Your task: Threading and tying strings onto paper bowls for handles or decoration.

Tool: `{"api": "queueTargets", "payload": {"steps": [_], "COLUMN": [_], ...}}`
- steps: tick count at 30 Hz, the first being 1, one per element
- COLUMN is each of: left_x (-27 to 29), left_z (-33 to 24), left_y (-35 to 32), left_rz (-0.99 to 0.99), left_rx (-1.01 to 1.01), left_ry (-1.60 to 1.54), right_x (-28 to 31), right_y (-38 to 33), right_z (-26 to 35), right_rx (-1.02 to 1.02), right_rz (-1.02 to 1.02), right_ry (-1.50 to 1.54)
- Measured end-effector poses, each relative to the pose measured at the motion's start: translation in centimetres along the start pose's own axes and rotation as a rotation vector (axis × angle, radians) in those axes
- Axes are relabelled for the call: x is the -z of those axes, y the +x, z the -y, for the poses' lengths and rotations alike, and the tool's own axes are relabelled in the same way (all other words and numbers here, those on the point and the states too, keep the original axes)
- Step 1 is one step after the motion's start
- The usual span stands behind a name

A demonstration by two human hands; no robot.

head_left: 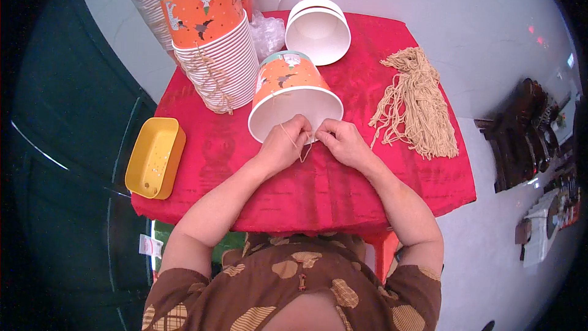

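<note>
Both hands are working at the rim of an orange paper bucket [294, 95] on the table [318, 178]: left hand [285, 141] and right hand [343, 141] are pinching a beige string [304, 150]. Strung buckets [214, 55] are stacked behind; a string bundle [416, 107] and another bucket [318, 29] are waiting.
</note>
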State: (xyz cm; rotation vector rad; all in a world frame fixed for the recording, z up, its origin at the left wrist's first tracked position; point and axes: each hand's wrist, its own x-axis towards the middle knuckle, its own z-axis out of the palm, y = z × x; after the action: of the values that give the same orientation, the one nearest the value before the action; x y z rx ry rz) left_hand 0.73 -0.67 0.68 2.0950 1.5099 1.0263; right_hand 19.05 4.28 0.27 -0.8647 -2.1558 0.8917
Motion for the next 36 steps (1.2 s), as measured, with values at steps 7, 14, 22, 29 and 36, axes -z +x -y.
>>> {"api": "queueTargets", "payload": {"steps": [7,14,22,29,36], "left_x": [0.2,0.0,0.4,0.8,1.1], "left_z": [-0.2,0.4,0.7,0.8,0.5], "left_y": [0.4,0.8,1.2,1.2,1.3], "left_rz": [-0.04,-0.16,-0.171,-0.123,-0.054], "left_rx": [0.142,0.201,0.198,0.163,0.228], "left_ry": [-0.139,-0.052,0.033,0.058,-0.234], "right_x": [0.0,-0.1,-0.6,-0.9,-0.2], "right_y": [-0.1,-1.0,-1.8,-1.5,-1.1], "right_z": [0.3,1.4,3.0,4.0,2.5], "right_rx": [-0.012,0.203,0.34,0.469,0.398], "right_rz": [0.017,0.008,0.007,-0.115,-0.089], "right_ry": [-0.022,-0.258,-0.839,-0.816,-0.679]}}
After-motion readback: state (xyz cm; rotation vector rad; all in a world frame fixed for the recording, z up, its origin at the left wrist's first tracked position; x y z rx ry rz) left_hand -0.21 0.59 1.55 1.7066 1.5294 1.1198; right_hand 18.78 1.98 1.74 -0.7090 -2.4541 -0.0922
